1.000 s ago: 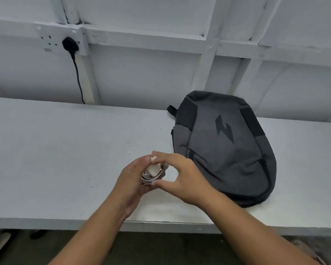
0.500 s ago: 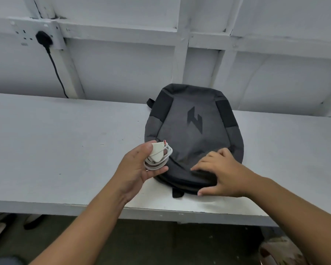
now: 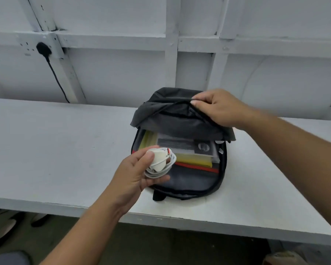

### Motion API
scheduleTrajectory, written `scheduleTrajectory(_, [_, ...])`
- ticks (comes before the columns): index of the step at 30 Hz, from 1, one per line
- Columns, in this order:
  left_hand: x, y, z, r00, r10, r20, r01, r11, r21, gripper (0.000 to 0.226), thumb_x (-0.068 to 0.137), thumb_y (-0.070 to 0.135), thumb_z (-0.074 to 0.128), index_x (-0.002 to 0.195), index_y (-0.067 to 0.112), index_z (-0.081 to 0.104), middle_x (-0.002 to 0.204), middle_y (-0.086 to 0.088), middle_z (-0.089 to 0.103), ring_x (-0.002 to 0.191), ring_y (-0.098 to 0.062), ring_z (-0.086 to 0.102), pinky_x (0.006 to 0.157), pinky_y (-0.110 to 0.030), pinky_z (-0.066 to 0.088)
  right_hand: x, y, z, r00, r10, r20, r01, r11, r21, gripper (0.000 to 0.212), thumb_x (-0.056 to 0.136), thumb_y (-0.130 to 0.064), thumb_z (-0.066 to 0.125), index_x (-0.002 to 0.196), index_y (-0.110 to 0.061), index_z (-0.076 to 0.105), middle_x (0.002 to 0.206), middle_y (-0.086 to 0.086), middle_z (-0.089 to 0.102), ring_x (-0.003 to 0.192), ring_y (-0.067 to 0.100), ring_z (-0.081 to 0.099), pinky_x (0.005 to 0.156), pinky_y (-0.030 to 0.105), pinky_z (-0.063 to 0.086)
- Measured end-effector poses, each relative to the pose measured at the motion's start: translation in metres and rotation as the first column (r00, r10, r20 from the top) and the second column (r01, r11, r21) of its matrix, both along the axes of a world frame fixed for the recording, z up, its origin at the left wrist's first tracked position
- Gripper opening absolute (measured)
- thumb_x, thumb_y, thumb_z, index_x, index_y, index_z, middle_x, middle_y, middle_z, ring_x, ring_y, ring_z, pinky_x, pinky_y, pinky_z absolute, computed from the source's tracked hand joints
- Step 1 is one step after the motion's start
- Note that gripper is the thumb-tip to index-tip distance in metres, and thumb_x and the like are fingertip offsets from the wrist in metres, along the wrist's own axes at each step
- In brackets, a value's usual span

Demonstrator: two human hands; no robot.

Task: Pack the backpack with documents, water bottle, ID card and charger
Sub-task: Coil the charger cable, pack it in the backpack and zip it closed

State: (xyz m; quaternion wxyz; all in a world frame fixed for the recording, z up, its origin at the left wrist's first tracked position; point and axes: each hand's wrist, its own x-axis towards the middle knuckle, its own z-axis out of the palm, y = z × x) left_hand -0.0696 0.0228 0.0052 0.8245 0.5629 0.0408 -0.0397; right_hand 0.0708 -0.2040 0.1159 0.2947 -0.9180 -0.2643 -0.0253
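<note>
Just left of the open backpack (image 3: pixel 195 180), the left hand (image 3: pixel 136 175) grips the coiled charger (image 3: pixel 159 159). The right hand (image 3: pixel 224 109) pinches the flap (image 3: pixel 176 123) up

Even soft light, faint shadows, wide-angle bowing, slight motion blur

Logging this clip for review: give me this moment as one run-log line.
phase: charger not yet in | left hand: holds coiled charger by open backpack | right hand: holds flap up | inside: documents

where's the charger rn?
Head view, centre-left: the charger is gripped in the left hand, over the near-left edge of the open backpack, beside the documents.
</note>
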Motion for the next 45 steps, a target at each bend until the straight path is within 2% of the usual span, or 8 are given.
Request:
scheduleTrajectory(14, [0.188,-0.076,-0.026,0.998,-0.028,-0.059,0.055,0.840,0.539,0.043,0.098,0.045,0.056,0.129,0.016,0.057,0.132,-0.010,0.062,0.106,-0.035,0.065,0.081,-0.052,0.061,0.011,0.010,0.047,0.977,-0.149,0.154,0.124,0.980,0.157,0.034,0.104,-0.031,0.052,0.094,-0.007,0.074,0.089,0.020,0.071,0.085,0.031,0.065,0.080,0.039,0.051])
scheduleTrajectory(18, [0.202,-0.091,-0.034,0.996,-0.091,0.005,0.052,0.610,0.791,0.046,0.107,0.033,0.040,0.145,0.007,0.045,0.146,-0.018,0.053,0.127,-0.037,0.053,0.093,-0.032,0.043,-0.002,0.012,0.039,0.973,-0.143,0.180,0.113,0.979,0.168,0.030,0.104,-0.030,0.053,0.095,-0.012,0.075,0.085,0.010,0.072,0.084,0.024,0.066,0.078,0.037,0.050])
scheduleTrajectory(24, [0.197,-0.102,-0.050,0.987,-0.157,0.033,-0.039,-0.034,0.999,0.057,0.106,0.039,0.035,0.158,0.021,0.022,0.164,-0.011,0.024,0.148,-0.037,0.024,0.116,-0.051,0.024,-0.026,0.011,0.013,0.981,-0.109,0.161,0.081,0.982,0.170,0.022,0.103,-0.029,0.055,0.104,-0.021,0.075,0.089,-0.013,0.071,0.087,0.004,0.064,0.075,0.018,0.046])
scheduleTrajectory(29, [0.162,-0.101,-0.028,0.993,0.033,0.117,-0.113,0.602,0.790,0.039,0.111,0.017,0.021,0.144,0.016,0.044,0.154,-0.017,0.043,0.122,-0.004,0.057,0.106,-0.017,0.042,-0.055,0.006,-0.026,0.979,-0.021,0.203,0.000,0.995,0.102,0.019,0.102,-0.024,0.055,0.106,-0.018,0.073,0.090,-0.008,0.069,0.086,0.008,0.062,0.078,0.031,0.049])
scheduleTrajectory(33, [0.094,-0.170,0.010,0.997,-0.043,0.068,-0.048,0.370,0.928,0.039,0.109,0.005,0.019,0.124,-0.001,0.054,0.139,-0.028,0.052,0.132,-0.039,0.050,0.113,-0.049,0.042,-0.072,-0.004,-0.063,0.992,-0.054,0.117,0.033,0.985,0.171,0.022,0.102,-0.028,0.056,0.116,-0.022,0.072,0.099,-0.012,0.071,0.097,0.007,0.063,0.086,0.032,0.050])
scheduleTrajectory(37, [0.093,-0.027,-0.049,0.916,-0.396,0.057,-0.056,0.014,0.998,0.036,0.107,0.037,0.034,0.139,0.029,0.048,0.151,-0.005,0.049,0.135,-0.025,0.047,0.112,-0.033,0.037,-0.081,-0.011,-0.086,0.988,-0.016,0.150,-0.004,0.991,0.135,0.027,0.104,-0.034,0.051,0.120,-0.024,0.070,0.104,-0.018,0.069,0.098,0.003,0.059,0.087,0.025,0.046])
scheduleTrajectory(41, [0.027,0.023,-0.062,0.916,-0.301,0.265,-0.166,0.318,0.933,0.014,0.097,0.034,0.059,0.098,0.048,0.058,0.102,0.031,0.057,0.097,0.000,0.060,0.077,-0.007,0.043,-0.092,-0.015,-0.118,0.982,0.125,0.142,-0.120,0.992,-0.047,0.035,0.106,-0.043,0.040,0.127,-0.031,0.065,0.129,-0.023,0.064,0.124,0.002,0.051,0.103,0.027,0.038])
scheduleTrajectory(45, [-0.003,0.066,-0.073,0.941,0.027,0.337,-0.317,0.414,0.853,0.029,0.093,0.016,0.069,0.104,0.043,0.072,0.113,0.032,0.065,0.110,0.021,0.053,0.091,-0.004,0.040,-0.102,-0.014,-0.164,0.981,0.192,0.039,-0.174,0.946,-0.272,0.040,0.107,-0.049,0.033,0.139,-0.039,0.054,0.151,-0.023,0.048,0.144,0.001,0.036,0.119,0.036,0.030])
